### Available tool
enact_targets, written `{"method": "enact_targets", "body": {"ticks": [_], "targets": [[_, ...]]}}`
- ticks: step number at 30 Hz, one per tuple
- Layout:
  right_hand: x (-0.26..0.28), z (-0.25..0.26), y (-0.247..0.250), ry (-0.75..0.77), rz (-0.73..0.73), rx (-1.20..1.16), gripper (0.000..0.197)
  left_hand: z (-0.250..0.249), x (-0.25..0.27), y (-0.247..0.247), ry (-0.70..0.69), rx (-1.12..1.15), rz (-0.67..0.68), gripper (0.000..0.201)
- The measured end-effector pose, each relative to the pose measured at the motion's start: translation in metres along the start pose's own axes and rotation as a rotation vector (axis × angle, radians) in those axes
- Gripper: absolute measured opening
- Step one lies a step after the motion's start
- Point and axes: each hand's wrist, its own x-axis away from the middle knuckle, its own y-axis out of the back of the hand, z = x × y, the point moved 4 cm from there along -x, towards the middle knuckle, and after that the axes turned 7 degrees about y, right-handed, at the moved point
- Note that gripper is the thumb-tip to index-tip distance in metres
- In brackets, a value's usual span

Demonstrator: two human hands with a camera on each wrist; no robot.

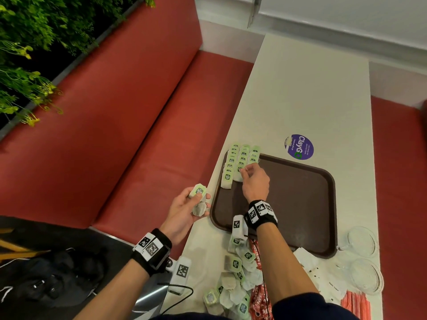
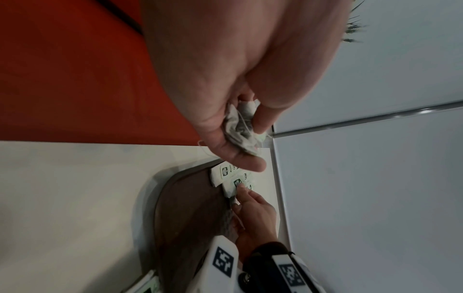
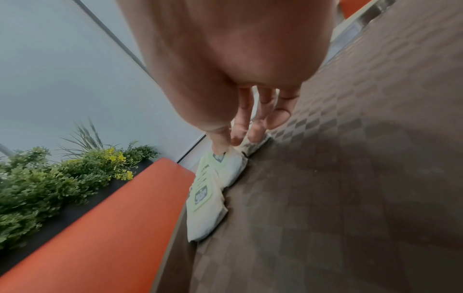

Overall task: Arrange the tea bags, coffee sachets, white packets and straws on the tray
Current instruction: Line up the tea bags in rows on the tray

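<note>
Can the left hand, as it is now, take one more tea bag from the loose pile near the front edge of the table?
Probably not yet. The left hand already grips green-labelled paper tea bags beside the brown plastic tray; the loose tea bag pile lies uncovered left of the right forearm.

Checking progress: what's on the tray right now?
Only tea bags, overlapped in three rows at the tray's far-left corner; right hand touches the middle row. Anything beneath it is hidden.

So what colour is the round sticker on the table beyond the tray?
The sticker is purple with white lettering and a green detail, clearest in the head view.
</note>
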Motion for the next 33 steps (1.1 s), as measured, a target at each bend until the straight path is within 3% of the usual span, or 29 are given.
{"method": "enact_targets", "body": {"ticks": [10, 15, 17, 21, 23, 27, 33], "targets": [[-0.004, -0.009, -0.009, 0.012, -0.072, 0.112, 0.023, -0.005, 0.004, 0.0, -0.025, -0.021, -0.01, 0.026], [0.012, 0.011, 0.014, 0.057, -0.178, -0.008, 0.03, -0.007, 0.006, -0.007, -0.04, -0.046, 0.009, 0.029], [0.029, 0.031, 0.025, 0.059, -0.117, -0.173, 0.026, -0.006, 0.006, -0.011, -0.044, -0.05, 0.013, 0.026], [0.082, 0.061, 0.026, -0.007, 0.29, -0.548, 0.036, -0.004, 0.004, -0.021, -0.054, -0.07, 0.032, 0.025], [0.104, 0.067, 0.023, 0.035, 0.409, -0.603, 0.03, -0.003, 0.004, -0.026, -0.065, -0.084, 0.037, 0.026], [0.118, 0.066, 0.03, 0.093, 0.295, -0.64, 0.007, -0.004, 0.007, -0.033, -0.081, -0.136, 0.063, 0.027], [0.116, 0.061, 0.043, 0.037, 0.208, -0.772, 0.011, -0.003, 0.011, -0.037, -0.056, -0.224, 0.129, 0.029]]}}
